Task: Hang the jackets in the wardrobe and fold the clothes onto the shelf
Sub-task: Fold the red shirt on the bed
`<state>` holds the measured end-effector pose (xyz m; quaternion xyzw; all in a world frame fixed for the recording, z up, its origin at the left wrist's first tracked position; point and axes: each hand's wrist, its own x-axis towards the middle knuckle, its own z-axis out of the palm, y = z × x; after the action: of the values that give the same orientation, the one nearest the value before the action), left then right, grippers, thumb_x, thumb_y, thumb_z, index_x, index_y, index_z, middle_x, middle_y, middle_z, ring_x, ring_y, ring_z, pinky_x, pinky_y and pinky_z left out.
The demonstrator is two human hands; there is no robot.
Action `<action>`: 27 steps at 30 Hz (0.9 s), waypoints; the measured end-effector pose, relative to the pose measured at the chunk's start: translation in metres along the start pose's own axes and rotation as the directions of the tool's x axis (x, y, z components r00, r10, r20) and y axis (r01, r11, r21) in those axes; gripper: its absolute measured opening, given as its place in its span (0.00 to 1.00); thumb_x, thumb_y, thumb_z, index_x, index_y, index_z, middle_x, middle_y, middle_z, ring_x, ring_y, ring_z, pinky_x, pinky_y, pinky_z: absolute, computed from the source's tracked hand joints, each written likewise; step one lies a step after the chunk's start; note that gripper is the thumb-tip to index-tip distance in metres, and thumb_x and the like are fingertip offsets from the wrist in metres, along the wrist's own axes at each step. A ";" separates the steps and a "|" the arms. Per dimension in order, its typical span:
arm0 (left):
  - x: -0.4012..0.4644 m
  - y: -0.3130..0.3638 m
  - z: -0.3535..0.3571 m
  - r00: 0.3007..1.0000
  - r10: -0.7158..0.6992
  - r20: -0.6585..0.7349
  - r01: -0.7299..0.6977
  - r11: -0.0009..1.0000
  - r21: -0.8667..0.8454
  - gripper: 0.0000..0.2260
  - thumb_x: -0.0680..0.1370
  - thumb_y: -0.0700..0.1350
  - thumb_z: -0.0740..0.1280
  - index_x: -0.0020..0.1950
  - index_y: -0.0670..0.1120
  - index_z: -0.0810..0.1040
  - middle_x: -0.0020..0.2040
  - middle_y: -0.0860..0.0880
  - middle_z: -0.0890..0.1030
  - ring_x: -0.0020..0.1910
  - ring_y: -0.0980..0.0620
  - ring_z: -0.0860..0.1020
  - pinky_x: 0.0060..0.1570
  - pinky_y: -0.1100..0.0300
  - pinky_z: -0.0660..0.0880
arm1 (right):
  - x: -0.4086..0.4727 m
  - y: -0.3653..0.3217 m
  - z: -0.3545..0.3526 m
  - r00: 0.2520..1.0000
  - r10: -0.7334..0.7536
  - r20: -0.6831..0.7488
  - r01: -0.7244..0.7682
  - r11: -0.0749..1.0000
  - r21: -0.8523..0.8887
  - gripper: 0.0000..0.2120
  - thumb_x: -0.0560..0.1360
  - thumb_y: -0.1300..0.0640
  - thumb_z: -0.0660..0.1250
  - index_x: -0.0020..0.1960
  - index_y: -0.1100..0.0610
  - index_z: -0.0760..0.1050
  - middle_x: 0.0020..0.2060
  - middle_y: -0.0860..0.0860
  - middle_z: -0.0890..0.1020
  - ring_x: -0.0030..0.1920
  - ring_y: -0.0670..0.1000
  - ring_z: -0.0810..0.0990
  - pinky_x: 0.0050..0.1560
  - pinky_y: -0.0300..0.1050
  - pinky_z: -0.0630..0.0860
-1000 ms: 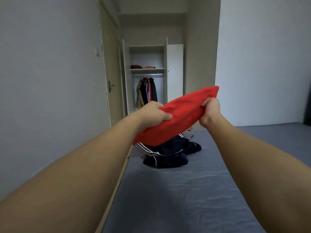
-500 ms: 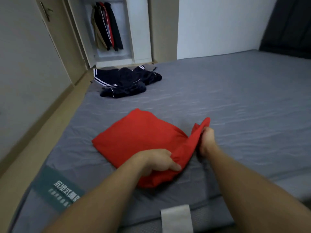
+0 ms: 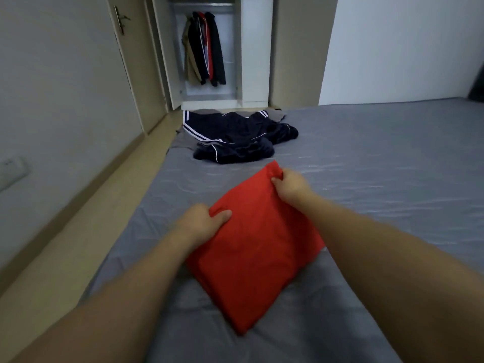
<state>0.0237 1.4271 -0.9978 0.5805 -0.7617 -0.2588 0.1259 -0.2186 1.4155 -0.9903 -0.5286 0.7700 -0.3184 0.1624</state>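
Observation:
A red garment (image 3: pixel 256 252) lies folded on the grey bed (image 3: pixel 379 166), close in front of me. My left hand (image 3: pixel 201 224) pinches its left far corner. My right hand (image 3: pixel 290 187) grips its far right corner, next to a raised fold. Beyond it a heap of navy clothes with white stripes (image 3: pixel 235 137) lies at the far end of the bed. The open wardrobe (image 3: pixel 209 53) stands behind, with several jackets (image 3: pixel 204 48) hanging inside; its shelf is out of view.
A closed door with a handle (image 3: pixel 120 19) is left of the wardrobe. A strip of beige floor (image 3: pixel 86 231) runs between the bed and the left wall. A white wall rises at the right.
The red garment was held up in the air, then laid on the bed. Both hands have since carried its near edge forward, folding it over. My view has tilted up a little.

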 end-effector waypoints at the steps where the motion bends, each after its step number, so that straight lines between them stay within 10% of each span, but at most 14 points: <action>1: 0.007 -0.015 0.014 0.999 -0.033 -0.004 0.033 0.997 0.063 0.28 0.78 0.66 0.59 0.52 0.41 0.81 0.53 0.38 0.82 0.53 0.41 0.80 0.53 0.52 0.76 | 0.005 0.010 0.016 1.000 0.008 0.010 -0.007 0.995 -0.102 0.17 0.81 0.52 0.59 0.65 0.60 0.72 0.62 0.61 0.77 0.63 0.61 0.74 0.61 0.50 0.70; 5: 0.019 -0.055 0.065 0.984 -0.060 -0.166 0.096 0.971 0.217 0.35 0.77 0.71 0.48 0.50 0.44 0.81 0.53 0.40 0.83 0.54 0.40 0.80 0.52 0.52 0.75 | 0.010 0.053 0.070 0.999 0.042 -0.032 -0.050 0.936 -0.350 0.24 0.82 0.43 0.53 0.68 0.59 0.69 0.63 0.62 0.74 0.63 0.63 0.71 0.63 0.54 0.68; 16: 0.014 -0.052 0.077 0.954 -0.009 -0.300 0.083 0.968 0.236 0.29 0.80 0.66 0.48 0.57 0.43 0.74 0.57 0.41 0.79 0.57 0.40 0.78 0.52 0.49 0.73 | 0.010 0.057 0.076 0.979 0.040 -0.198 -0.105 0.939 -0.329 0.26 0.79 0.38 0.53 0.60 0.60 0.71 0.58 0.61 0.77 0.61 0.63 0.73 0.61 0.56 0.67; 22: 0.033 -0.066 0.074 0.991 -0.067 -0.116 0.088 0.979 0.185 0.33 0.79 0.69 0.48 0.55 0.45 0.81 0.58 0.41 0.80 0.59 0.40 0.78 0.57 0.50 0.73 | 0.011 0.059 0.074 0.989 0.073 -0.126 -0.102 0.965 -0.241 0.26 0.78 0.35 0.54 0.52 0.58 0.74 0.52 0.59 0.81 0.56 0.62 0.76 0.58 0.55 0.67; 27: 0.027 -0.044 0.029 0.958 -0.126 0.259 0.150 0.986 -0.076 0.23 0.85 0.54 0.52 0.64 0.40 0.78 0.65 0.39 0.77 0.64 0.43 0.75 0.64 0.54 0.70 | -0.009 0.005 0.028 0.971 0.228 0.066 -0.237 0.910 0.339 0.08 0.79 0.54 0.65 0.52 0.59 0.74 0.48 0.58 0.81 0.48 0.56 0.79 0.52 0.47 0.76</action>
<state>0.0378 1.4004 -1.0484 0.5877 -0.7162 -0.3747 0.0365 -0.2016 1.4159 -1.0152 -0.4005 0.7576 -0.4200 0.2987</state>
